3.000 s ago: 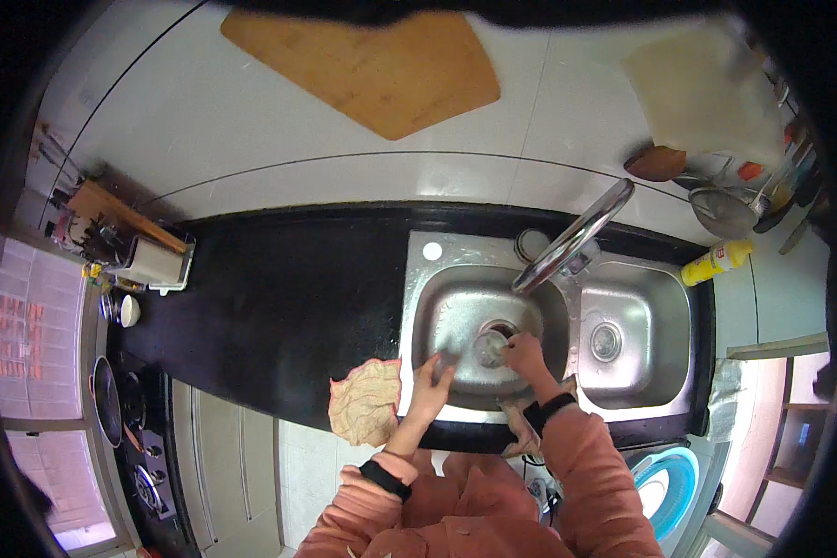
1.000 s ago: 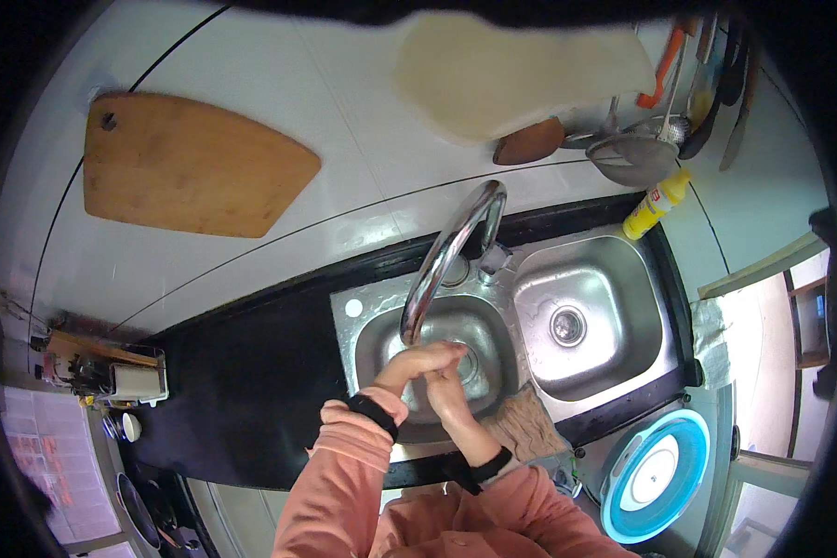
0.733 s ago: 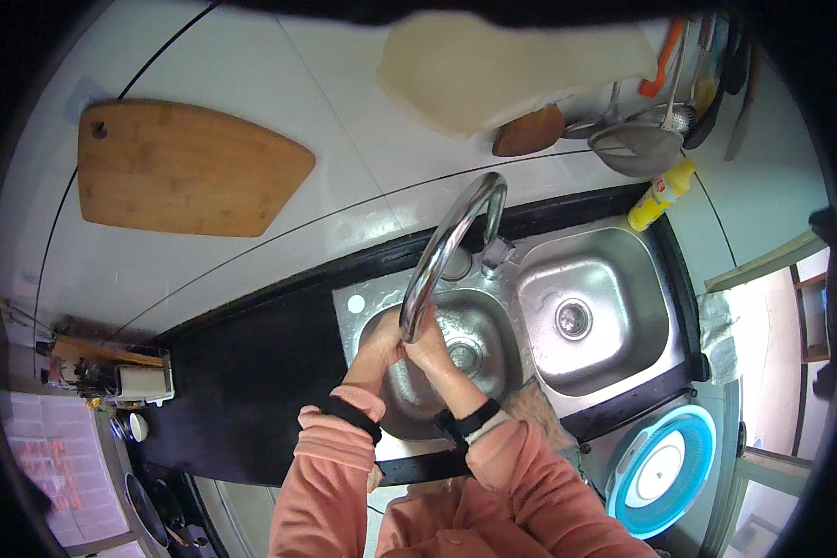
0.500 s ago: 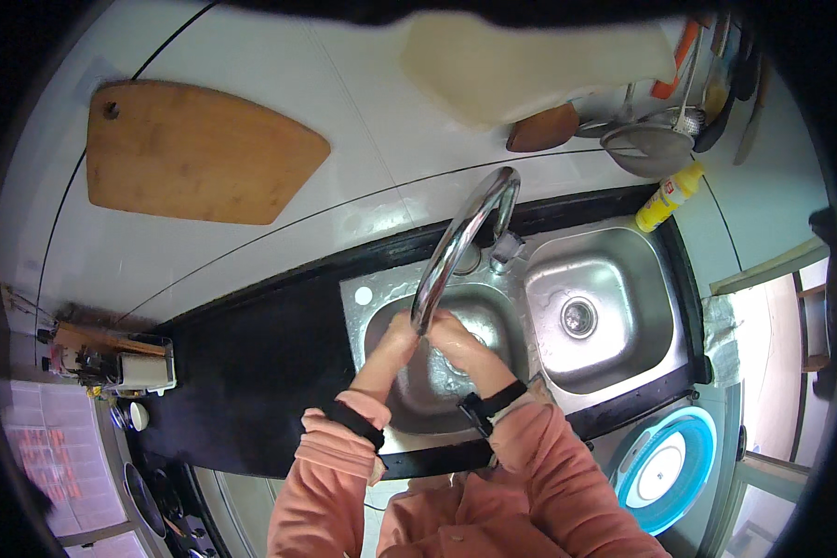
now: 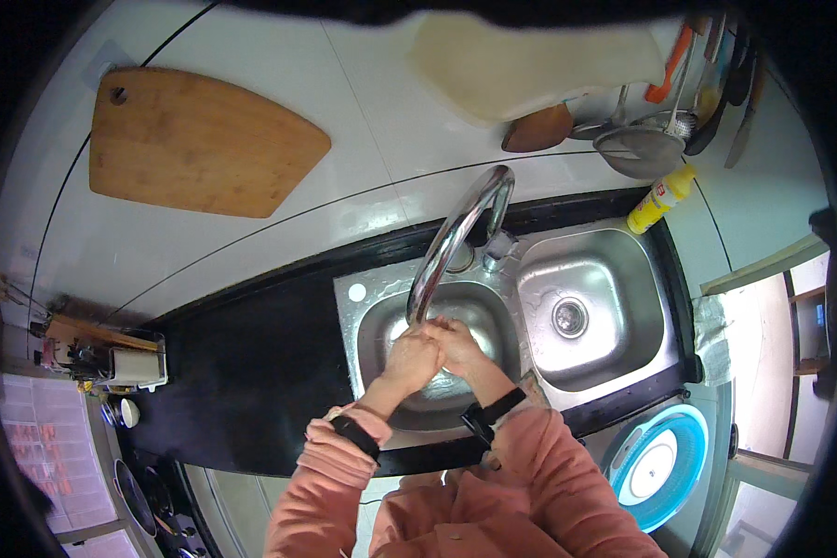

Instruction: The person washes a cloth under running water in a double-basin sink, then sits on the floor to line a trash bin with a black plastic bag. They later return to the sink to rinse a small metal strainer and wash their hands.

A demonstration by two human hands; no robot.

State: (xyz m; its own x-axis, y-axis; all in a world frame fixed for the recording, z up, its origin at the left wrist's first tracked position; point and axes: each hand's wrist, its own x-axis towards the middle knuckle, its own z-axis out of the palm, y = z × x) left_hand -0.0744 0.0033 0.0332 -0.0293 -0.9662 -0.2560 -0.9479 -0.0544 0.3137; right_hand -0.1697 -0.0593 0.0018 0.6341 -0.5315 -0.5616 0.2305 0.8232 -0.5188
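Note:
My left hand [image 5: 414, 359] and my right hand [image 5: 453, 341] press together over the left basin of the steel sink [image 5: 372, 358], just below the mouth of the chrome faucet [image 5: 448, 246]. The fingers of both are curled in and closed against each other. Anything between the palms is hidden. Both pink sleeves are pushed up the forearms, with a dark band around the left cuff and another around the right wrist. The faucet's lever [image 5: 499, 249] stands behind the spout.
To the right is the second basin [image 5: 614, 339] with its drain, and a yellow bottle [image 5: 660, 198] behind it. A blue basin [image 5: 693, 470] sits at lower right. Black counter [image 5: 242, 381] extends leftward. A cutting board [image 5: 205, 144] and several utensils [image 5: 642, 149] hang on the wall.
Both hands have drawn back from under the spout toward me and come closer together, the left now overlapping the right. The whole view has shifted slightly.

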